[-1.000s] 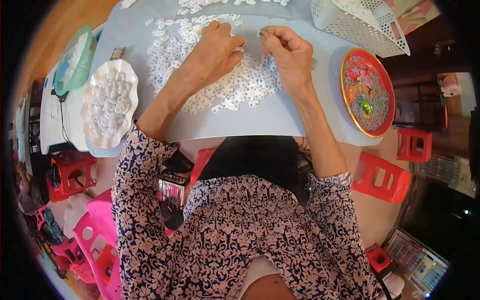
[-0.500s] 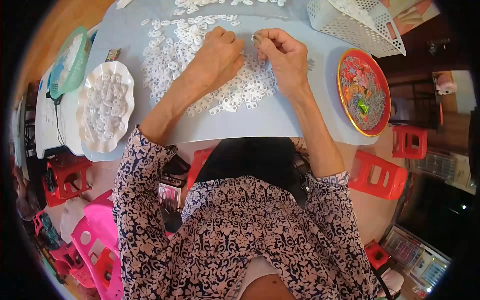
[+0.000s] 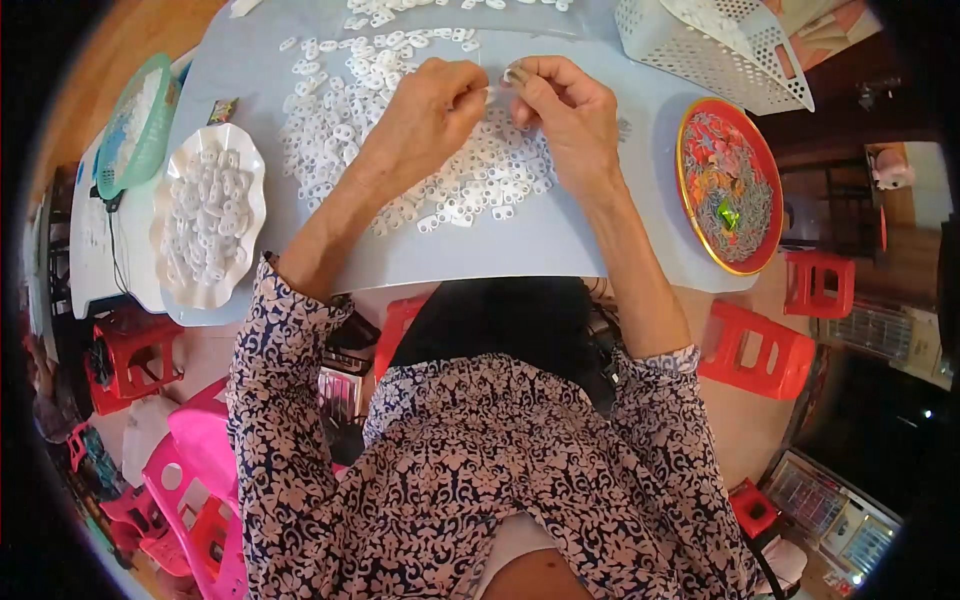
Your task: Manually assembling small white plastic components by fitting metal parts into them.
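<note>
Over a spread of small white two-holed plastic pieces [image 3: 340, 155], my hands work close together. My right hand [image 3: 570, 110] pinches a small white plastic piece [image 3: 509, 76] between thumb and forefinger. Just left of it, the thumb and fingers of my left hand [image 3: 430, 115] are pressed together. Whatever they hold, if anything, is too small to make out. To the right lies a red round tray with a gold rim [image 3: 681, 185], filled with thin grey pieces [image 3: 762, 215] and some coloured wrapped bits.
A white wavy-edged dish [image 3: 258, 175] heaped with more white pieces stands at the left, beside a green basket [image 3: 170, 105]. A white perforated basket [image 3: 690, 60] is at the far right. Red stools [image 3: 757, 350] and a pink chair [image 3: 205, 440] surround the table [image 3: 450, 250].
My left hand has turned slightly, and its thumb shows more clearly now. My right hand keeps its pinch in nearly the same place.
</note>
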`<state>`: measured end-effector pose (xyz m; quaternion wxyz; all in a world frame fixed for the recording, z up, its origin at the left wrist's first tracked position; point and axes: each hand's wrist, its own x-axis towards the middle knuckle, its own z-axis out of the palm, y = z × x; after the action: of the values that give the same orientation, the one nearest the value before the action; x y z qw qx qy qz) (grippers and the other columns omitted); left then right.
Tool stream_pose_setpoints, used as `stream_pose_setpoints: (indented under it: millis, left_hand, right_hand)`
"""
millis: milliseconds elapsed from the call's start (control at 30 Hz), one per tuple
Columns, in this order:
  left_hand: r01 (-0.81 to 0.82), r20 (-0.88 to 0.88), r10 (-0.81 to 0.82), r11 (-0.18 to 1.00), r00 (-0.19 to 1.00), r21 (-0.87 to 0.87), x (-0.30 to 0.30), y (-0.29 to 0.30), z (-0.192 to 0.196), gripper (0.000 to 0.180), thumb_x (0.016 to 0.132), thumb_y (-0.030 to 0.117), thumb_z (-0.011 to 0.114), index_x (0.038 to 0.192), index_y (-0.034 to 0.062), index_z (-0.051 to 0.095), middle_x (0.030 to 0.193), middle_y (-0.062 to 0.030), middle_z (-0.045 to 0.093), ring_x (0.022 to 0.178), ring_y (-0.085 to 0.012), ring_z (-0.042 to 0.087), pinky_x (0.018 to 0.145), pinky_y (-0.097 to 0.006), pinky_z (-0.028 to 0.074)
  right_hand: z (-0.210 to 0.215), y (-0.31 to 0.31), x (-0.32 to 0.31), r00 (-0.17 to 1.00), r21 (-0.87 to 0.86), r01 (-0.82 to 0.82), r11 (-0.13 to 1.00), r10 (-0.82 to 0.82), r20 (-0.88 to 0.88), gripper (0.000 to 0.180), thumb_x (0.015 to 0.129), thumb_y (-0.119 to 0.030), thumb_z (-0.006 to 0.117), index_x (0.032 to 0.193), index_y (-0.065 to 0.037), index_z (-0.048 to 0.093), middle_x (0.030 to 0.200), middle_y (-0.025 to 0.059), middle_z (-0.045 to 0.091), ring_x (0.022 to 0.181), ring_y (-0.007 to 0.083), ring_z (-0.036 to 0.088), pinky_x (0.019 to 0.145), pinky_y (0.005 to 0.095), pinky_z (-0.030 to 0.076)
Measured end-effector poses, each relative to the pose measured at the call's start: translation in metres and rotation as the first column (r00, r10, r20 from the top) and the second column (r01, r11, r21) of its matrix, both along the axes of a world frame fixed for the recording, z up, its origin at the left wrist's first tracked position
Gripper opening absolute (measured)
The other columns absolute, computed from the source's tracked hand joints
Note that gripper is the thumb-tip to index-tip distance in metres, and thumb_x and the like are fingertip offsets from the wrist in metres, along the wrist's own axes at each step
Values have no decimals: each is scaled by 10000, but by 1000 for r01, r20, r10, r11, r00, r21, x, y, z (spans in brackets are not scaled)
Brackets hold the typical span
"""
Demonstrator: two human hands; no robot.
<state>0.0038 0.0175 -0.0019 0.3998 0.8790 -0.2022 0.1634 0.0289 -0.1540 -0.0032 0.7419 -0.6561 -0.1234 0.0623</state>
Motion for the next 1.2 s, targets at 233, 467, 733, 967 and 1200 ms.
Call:
stream_pose_setpoints:
  millis: [233, 467, 733, 967, 1200]
  left_hand:
    - [-30, -295, -98, 915, 950, -401, -5, -7, 9, 145, 898, 101, 526, 959, -3, 607, 698, -43, 589, 658, -94, 567, 603, -243, 443]
    - [-36, -248, -91, 884, 965, -465, -1, -5, 5, 148, 900, 121, 552, 977, 10, 613, 713, -19, 587, 643, -76, 500, 579, -228, 405]
    - [2, -151, -95, 854, 984, -521, 1, -9, -1, 138, 862, 85, 589, 983, 17, 588, 700, 20, 517, 645, -49, 466, 556, -203, 366]
    - [-60, -249, -142, 750, 958, -659, 2, -3, 5, 137, 848, 62, 576, 980, 25, 581, 703, 38, 536, 658, -31, 478, 592, -191, 376]
    - [-82, -259, -112, 767, 959, -637, 4, 0, 7, 146, 853, 70, 568, 988, 29, 606, 706, 46, 567, 676, -19, 515, 601, -181, 378]
  right_hand:
    - [-1, -1, 1, 988, 232, -67, 970, 97, -119, 152, 893, -110, 599, 973, 16, 624, 789, 67, 651, 660, 103, 621, 579, 221, 519]
    - [-1, 3, -1, 989, 345, -92, 934, 127, -80, 158, 902, -124, 593, 967, 19, 617, 808, 76, 653, 714, 113, 629, 644, 231, 525]
    - [-8, 1, 3, 992, 260, -124, 958, 128, 3, 146, 891, -108, 602, 974, 11, 620, 797, 36, 637, 674, 73, 555, 644, 220, 481]
    - [-1, 0, -2, 998, 131, -52, 990, 46, 46, 125, 895, -96, 605, 963, 5, 631, 801, 23, 608, 709, 81, 524, 658, 239, 443]
    - [2, 3, -5, 989, 24, -69, 997, 65, 136, 147, 826, 3, 626, 971, 13, 650, 793, 0, 630, 697, 40, 550, 641, 179, 462]
